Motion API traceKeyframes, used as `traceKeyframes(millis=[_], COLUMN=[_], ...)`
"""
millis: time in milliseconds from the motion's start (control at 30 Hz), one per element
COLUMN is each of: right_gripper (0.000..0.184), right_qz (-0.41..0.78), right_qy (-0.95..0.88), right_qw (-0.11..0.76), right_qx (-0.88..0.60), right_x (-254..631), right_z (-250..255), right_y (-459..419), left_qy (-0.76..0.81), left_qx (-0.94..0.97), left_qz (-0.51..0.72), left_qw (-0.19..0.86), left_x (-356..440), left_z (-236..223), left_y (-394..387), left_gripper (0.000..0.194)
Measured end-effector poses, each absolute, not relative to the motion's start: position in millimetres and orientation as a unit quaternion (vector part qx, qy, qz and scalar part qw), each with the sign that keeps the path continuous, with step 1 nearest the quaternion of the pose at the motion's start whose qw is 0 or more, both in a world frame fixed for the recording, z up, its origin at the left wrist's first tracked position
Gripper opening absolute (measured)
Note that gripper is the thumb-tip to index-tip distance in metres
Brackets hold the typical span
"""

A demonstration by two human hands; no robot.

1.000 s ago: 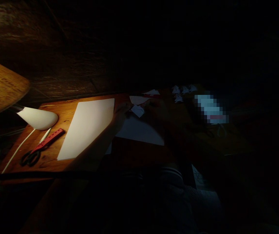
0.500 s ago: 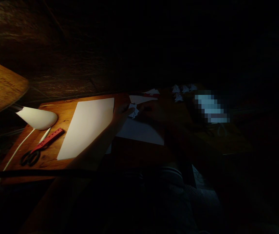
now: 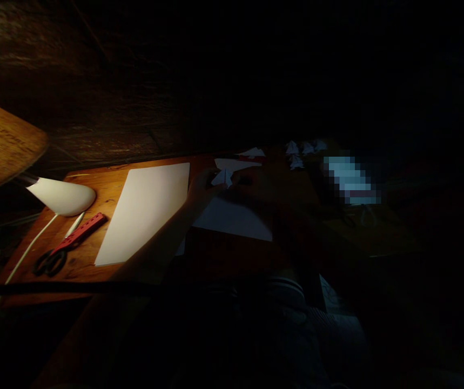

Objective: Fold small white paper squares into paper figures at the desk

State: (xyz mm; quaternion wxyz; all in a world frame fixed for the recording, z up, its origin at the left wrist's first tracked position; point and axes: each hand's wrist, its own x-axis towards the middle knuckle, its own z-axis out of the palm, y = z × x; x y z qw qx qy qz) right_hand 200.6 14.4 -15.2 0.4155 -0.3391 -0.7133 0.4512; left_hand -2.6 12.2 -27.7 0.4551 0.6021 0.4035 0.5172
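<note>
A small white folded paper [image 3: 223, 178] with a pointed top is held up between my two hands over the middle of the table. My left hand [image 3: 204, 186] grips its left side with closed fingers. At its right edge my right hand [image 3: 251, 185] is closed on it too, though shadow hides most of those fingers. Beneath the hands lies a dim white sheet of paper [image 3: 235, 219]. Just beyond them are paper pieces [image 3: 232, 163] with a dark red strip [image 3: 251, 159] across them.
A bright stack of white paper [image 3: 146, 210] lies left of my hands. Farther left are scissors with a red cover [image 3: 80, 233], a white pen [image 3: 74, 224] and a lamp [image 3: 62, 195] with its cord. Several folded paper pieces [image 3: 295, 161] and a pixelated bright screen [image 3: 351, 180] are at right.
The folded paper has been turned in my hands and now shows a smooth triangular face with a point upward. My right hand has moved slightly closer to it.
</note>
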Motion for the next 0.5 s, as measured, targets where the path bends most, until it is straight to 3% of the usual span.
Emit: traceKeyframes(millis=[200, 333, 500], right_gripper=[0.018, 0.029, 0.029], right_qz=[0.454, 0.469, 0.490], right_qy=[-0.727, -0.716, -0.654], right_qw=[0.399, 0.394, 0.433], right_qx=[-0.325, -0.335, -0.380], right_x=[201, 203, 204], right_z=[-18, -13, -11], right_y=[17, 15, 14], left_qy=[0.415, 0.385, 0.341], left_qx=[0.602, 0.610, 0.605], left_qz=[0.501, 0.512, 0.554], left_qw=[0.463, 0.466, 0.460], left_x=[-5, -6, -1], left_z=[-29, -36, -38], left_y=[15, 19, 16], left_gripper=[0.039, 0.045, 0.051])
